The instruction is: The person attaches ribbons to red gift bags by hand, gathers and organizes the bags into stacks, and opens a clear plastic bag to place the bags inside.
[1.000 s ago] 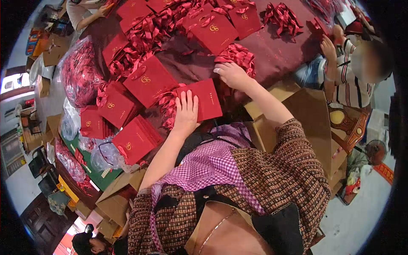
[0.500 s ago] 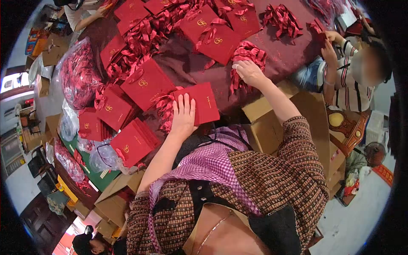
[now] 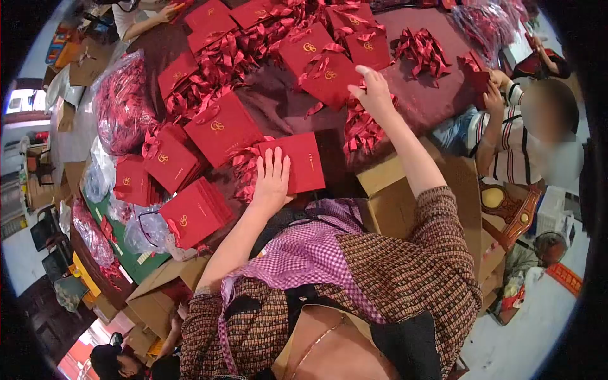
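My left hand [image 3: 273, 179] lies flat with fingers stretched on a red paper gift bag [image 3: 307, 166], near the table's front edge. Loops of red ribbon [image 3: 244, 170] stick out beside that bag. My right hand [image 3: 376, 98] hovers above a bundle of red ribbons [image 3: 363, 132], its thumb and forefinger apart and nothing seen between them. Just beyond its fingertips is another red bag [image 3: 330, 77] with a gold emblem and a ribbon across it.
Stacks of red bags [image 3: 223, 128] and a ribbon heap [image 3: 423, 53] cover parts of the dark red tablecloth [image 3: 405, 95]. Cardboard boxes [image 3: 424, 202] stand at the front right. Plastic-wrapped ribbons [image 3: 125, 104] lie left. A co-worker in a striped shirt [image 3: 506, 136] handles a red piece at right.
My right hand has lifted off the ribbon bundle and moved slightly away from me, its fingers spreading. My left hand stays on the bag.
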Demonstrator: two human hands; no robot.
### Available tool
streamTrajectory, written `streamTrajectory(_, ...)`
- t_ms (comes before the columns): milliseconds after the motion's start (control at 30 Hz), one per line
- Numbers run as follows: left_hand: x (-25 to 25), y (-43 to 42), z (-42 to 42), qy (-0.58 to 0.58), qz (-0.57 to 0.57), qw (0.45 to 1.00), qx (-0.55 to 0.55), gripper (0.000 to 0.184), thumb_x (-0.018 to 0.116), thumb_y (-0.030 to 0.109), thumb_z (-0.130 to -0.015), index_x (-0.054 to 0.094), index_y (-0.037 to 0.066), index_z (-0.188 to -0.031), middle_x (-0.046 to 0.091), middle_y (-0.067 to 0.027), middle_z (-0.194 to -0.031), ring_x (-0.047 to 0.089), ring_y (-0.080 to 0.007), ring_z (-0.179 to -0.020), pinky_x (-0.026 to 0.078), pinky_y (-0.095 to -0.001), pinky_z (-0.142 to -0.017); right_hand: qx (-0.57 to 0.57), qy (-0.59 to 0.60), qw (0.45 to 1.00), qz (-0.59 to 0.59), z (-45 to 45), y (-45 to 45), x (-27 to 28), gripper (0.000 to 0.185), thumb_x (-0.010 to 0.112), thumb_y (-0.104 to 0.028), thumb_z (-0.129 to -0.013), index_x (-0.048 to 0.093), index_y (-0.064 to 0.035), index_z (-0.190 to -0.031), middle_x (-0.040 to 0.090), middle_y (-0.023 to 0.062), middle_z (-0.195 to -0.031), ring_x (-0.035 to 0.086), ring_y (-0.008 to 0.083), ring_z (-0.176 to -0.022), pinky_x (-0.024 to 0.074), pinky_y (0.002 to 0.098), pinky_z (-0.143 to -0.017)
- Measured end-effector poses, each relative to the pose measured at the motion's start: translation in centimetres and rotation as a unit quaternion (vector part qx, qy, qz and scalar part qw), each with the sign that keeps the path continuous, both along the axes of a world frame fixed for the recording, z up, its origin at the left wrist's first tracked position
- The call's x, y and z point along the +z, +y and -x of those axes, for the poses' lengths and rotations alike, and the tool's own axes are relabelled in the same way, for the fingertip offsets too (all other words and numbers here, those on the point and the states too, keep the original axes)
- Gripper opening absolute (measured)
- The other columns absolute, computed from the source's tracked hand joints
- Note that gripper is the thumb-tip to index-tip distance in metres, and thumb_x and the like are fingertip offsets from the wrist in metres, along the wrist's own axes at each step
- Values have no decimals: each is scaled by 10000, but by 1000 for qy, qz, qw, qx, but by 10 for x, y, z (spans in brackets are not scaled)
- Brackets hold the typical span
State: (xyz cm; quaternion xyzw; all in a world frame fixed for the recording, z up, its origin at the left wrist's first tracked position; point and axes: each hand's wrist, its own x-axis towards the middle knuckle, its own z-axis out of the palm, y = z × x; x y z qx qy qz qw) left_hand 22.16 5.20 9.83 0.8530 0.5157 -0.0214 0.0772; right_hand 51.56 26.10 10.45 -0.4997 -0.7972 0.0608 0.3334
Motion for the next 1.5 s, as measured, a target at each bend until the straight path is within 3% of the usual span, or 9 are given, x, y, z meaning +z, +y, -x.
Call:
streamTrajectory(133,19,0,0,5,32,999,4,1102,755,553,-546,320,-57,-1354,194,-295,-1450,154,-465,-1354,149,-582,-1088,-58,-112,992,10,6,25,-13,749,786,-304,-644,438,-21,-1244,573,149,-1127,517,328,-1040,414,436,-868)
streamTrajectory(633,51,0,-3,-33,27,999,28,1077,744,571,-541,381,-76,-1321,207,-272,-1456,154,-454,-1357,142,-588,-1083,-66,-131,988,38,-2,61,-28,597,795,-354,-621,577,-57,-1091,605,120,-1007,541,336,-986,432,440,-847)
streamTrajectory(833,56,-5,-4,-23,46,998,26,1088,734,579,-558,348,-60,-1350,197,-264,-1463,144,-450,-1362,115,-589,-1087,-58,-3,979,195,-11,75,-24,528,831,-300,-600,596,-36,-993,624,151,-939,565,348,-921,448,426,-821)
streamTrajectory(967,56,-4,-8,-30,45,998,20,1089,726,583,-571,333,-58,-1358,195,-263,-1463,141,-457,-1360,119,-593,-1086,-16,30,997,75,-16,78,-30,445,837,-237,-618,584,-28,-918,618,92,-854,587,252,-814,469,363,-749)
streamTrajectory(1067,55,-3,-11,-32,49,998,22,1083,721,588,-577,334,-61,-1353,194,-264,-1463,138,-464,-1358,123,-595,-1084,39,291,893,340,-24,81,-24,322,789,-99,-697,556,-36,-910,522,-22,-821,488,90,-771,429,236,-712)
streamTrajectory(1233,63,2,-20,-61,51,996,25,1018,698,583,-620,369,-77,-1321,211,-261,-1459,146,-460,-1358,131,-585,-1086,8,560,700,443,-15,83,19,318,712,-70,-777,554,19,-1038,599,53,-978,563,145,-905,447,266,-809)
streamTrajectory(1333,66,19,-29,-136,0,990,47,925,655,551,-702,380,-95,-1304,242,-253,-1449,162,-450,-1357,151,-560,-1088,-6,531,756,382,-9,101,5,376,681,-65,-799,535,62,-1122,616,114,-1043,572,188,-956,440,301,-866)
streamTrajectory(1433,40,64,-32,-332,19,929,161,708,606,422,-828,411,-86,-1280,390,-250,-1351,332,-391,-1290,256,-483,-1068,21,514,766,386,6,110,5,388,682,-51,-791,533,84,-1122,615,133,-1044,572,194,-962,442,303,-864)
streamTrajectory(1500,23,119,-29,-504,253,773,290,612,605,359,-857,433,-50,-1279,447,-203,-1328,397,-332,-1258,313,-430,-1043,-34,460,821,335,18,113,-3,399,705,-55,-772,540,80,-1109,623,130,-1006,585,198,-923,458,302,-836)
